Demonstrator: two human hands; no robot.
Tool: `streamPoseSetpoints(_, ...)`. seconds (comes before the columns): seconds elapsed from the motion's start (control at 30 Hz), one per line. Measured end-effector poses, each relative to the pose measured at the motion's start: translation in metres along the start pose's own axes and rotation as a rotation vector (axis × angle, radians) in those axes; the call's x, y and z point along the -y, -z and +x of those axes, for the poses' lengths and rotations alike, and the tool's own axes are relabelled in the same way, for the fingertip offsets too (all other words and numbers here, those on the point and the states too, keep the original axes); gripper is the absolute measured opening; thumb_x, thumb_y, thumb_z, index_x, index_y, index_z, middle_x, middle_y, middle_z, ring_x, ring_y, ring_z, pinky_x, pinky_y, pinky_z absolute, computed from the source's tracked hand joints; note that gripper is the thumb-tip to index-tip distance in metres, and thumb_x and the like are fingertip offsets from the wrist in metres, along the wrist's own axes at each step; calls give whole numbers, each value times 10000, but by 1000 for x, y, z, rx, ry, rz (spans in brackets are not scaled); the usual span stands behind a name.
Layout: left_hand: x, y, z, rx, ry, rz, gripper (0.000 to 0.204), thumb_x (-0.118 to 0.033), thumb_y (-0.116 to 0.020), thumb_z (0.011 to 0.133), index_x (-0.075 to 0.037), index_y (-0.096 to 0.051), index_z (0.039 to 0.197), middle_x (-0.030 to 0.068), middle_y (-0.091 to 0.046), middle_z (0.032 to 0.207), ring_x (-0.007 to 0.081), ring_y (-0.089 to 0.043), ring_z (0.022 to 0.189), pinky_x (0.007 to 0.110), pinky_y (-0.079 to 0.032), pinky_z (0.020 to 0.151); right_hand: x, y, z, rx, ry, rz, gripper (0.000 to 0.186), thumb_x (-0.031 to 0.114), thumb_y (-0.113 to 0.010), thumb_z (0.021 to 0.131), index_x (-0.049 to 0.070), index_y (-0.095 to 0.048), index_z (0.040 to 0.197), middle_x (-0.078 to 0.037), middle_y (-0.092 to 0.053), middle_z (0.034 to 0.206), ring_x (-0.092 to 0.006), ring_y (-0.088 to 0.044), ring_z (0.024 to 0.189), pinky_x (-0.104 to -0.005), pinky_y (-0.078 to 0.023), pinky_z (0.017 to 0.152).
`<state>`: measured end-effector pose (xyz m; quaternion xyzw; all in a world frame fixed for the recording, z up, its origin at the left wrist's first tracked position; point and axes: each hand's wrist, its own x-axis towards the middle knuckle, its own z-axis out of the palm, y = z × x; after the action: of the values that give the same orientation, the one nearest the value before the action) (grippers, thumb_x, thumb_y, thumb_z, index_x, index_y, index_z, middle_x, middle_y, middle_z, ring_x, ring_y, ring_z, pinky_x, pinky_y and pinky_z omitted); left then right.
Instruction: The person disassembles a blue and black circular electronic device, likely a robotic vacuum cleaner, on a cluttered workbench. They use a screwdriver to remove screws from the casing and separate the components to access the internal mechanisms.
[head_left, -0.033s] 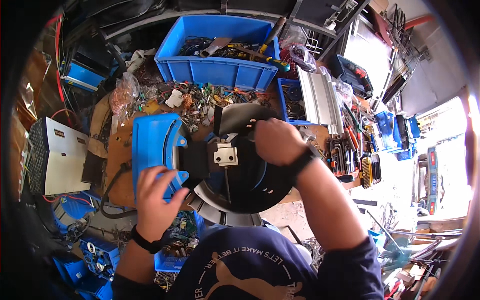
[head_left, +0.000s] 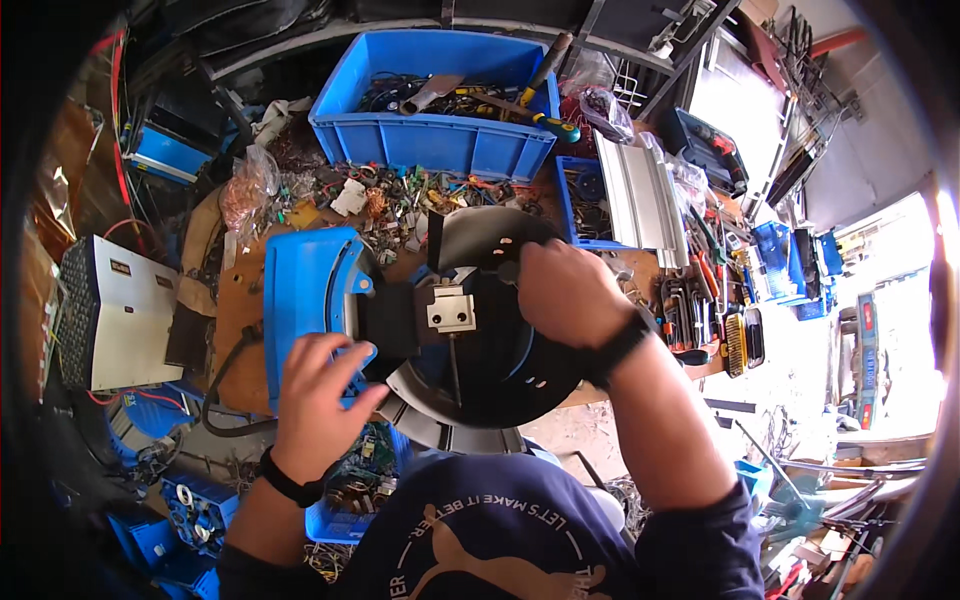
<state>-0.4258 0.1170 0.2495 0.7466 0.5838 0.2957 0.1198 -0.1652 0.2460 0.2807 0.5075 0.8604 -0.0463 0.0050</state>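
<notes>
My left hand (head_left: 325,400) has its fingers loosely bent and thumb apart, at the lower flange of a blue plastic housing (head_left: 305,275). My right hand (head_left: 570,290) is closed at the inner right of a round black metal body (head_left: 540,385), beside a small dark piece (head_left: 506,273); its fingertips are hidden, so what it grips is unclear. At the middle of the round body sits a pale bracket with two holes (head_left: 450,313), a thin rod below it. A curved metal plate (head_left: 467,232) stands at the back of the body.
A blue crate (head_left: 430,145) of cables and tools stands behind small scrap (head_left: 360,200) on the wooden bench (head_left: 240,290). At left is a metal box (head_left: 125,310); at right are a blue tray (head_left: 580,210), white profiles (head_left: 640,200) and hand tools (head_left: 700,300). Bins of scrap lie below.
My right hand has moved slightly right and down, showing more of the dark piece beside it. My left hand has shifted a little to the right.
</notes>
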Motion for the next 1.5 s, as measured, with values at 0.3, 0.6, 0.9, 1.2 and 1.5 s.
streamPoseSetpoints(0.3,-9,-12,32,515,-359,240,128,-110,-669,727,-76,-571,650,50,-530,785,256,-528,873,400,-446,793,-21,22,-106,-254,-286,321,361,104,-614,877,-1,-543,1216,-175,-599,962,-364,-638,850,-443,-525,722)
streamPoseSetpoints(0.6,-15,-20,43,551,-518,351,32,-115,-603,724,-86,-608,713,26,-549,771,218,-550,844,359,-469,805,-45,3,-144,-167,-330,638,354,71,-619,869,11,-566,1214,-192,-618,1000,-381,-626,874,-433,-507,753)
streamPoseSetpoints(0.9,-30,-23,63,616,-506,356,68,-116,-599,698,-88,-600,636,18,-526,740,211,-534,821,363,-454,833,-60,-1,-149,-199,-266,721,393,25,-626,836,5,-570,1225,-197,-620,1017,-386,-630,878,-428,-511,749)
streamPoseSetpoints(1.2,-42,-12,132,699,-111,-49,501,-137,-746,758,4,-595,1215,185,-595,1170,352,-577,1106,413,-477,958,-49,13,-143,-122,-218,562,372,28,-630,832,-1,-590,1201,-184,-622,1072,-374,-635,923,-416,-519,794)
streamPoseSetpoints(1.5,-12,-85,207,466,-360,471,151,-184,-716,794,-36,-692,804,110,-657,868,300,-605,929,423,-487,866,-44,8,-154,-106,-251,593,406,49,-650,806,9,-584,1205,-177,-622,1064,-369,-636,910,-420,-521,773)
